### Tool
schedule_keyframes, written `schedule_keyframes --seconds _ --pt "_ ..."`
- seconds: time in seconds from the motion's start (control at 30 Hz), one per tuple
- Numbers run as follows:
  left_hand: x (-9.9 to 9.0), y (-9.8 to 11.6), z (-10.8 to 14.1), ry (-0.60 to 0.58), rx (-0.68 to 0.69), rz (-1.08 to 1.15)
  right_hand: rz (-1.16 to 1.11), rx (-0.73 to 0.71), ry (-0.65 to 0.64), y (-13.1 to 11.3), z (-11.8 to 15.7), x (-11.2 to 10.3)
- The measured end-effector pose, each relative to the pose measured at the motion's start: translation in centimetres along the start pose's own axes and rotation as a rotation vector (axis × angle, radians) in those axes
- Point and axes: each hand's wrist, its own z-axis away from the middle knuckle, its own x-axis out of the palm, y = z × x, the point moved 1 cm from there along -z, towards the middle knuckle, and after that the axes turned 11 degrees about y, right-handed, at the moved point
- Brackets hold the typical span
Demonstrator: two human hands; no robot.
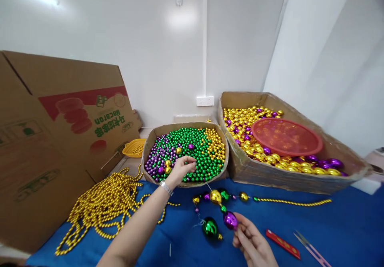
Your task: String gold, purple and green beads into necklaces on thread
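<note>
Left hand [181,170] curled over green beads [207,164] in the carton [159,130]; we can't tell if it grips any. Right hand [252,241] pinching 1 purple bead [230,220]; its strand [215,197] trails over the blue table [345,227].

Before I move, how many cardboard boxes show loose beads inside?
2: the middle box, beneath your left hand, and the larger right box, with a red tray over some beads. Others may be hidden.

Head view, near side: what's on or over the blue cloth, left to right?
Gold strands → large green bead → large purple bead → right hand, pinching that purple bead → red tool → tweezers.
</note>
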Motion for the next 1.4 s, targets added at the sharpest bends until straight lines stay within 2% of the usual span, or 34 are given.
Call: schedule_keyframes --seconds 0.07,0.2,0.27,0.47,0.83,1.4 --pt "0.1 0.6 2.1 -0.023 -0.041 0.202 0.014 -0.017 0.003 0.0 0.0 0.2" --pt "0.3 1.7 5.3 -0.097 -0.295 0.934 0.033 -0.047 -0.006 0.1 -0.1 0.5" --pt "0.4 2.1 6.1 -0.138 -0.381 1.113 0.037 -0.05 -0.008 0.3 -0.1 0.4" --pt "0.6 2.6 6.8 -0.158 -0.44 1.185 0.049 -0.067 0.0 0.5 -0.2 -0.1" --pt "0.7 2.2 7.3 -0.193 -0.453 1.215 0.055 -0.067 -0.035 0.4 -0.3 -0.1" --pt "0.7 2.6 7.5 -0.185 -0.403 1.146 0.1 -0.066 -0.071 1.7 -1.0 -1.2"
